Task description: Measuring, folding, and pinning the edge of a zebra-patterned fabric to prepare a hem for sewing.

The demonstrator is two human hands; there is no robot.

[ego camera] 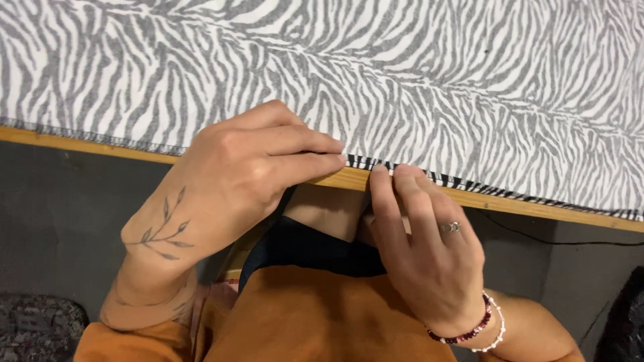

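Nearest, the left hand (pixel 248 167) and right hand (pixel 426 241) both pinch the near hem of the zebra-striped cloth (pixel 416 74), fingers closed on it, close together. The cloth lies flat on the wooden table (pixel 537 204), hem along its front edge.

The cloth (pixel 402 74) lies on the table (pixel 349 179), its hem along the near edge, where the left hand (pixel 235 174) and right hand (pixel 429 241) pinch it side by side.
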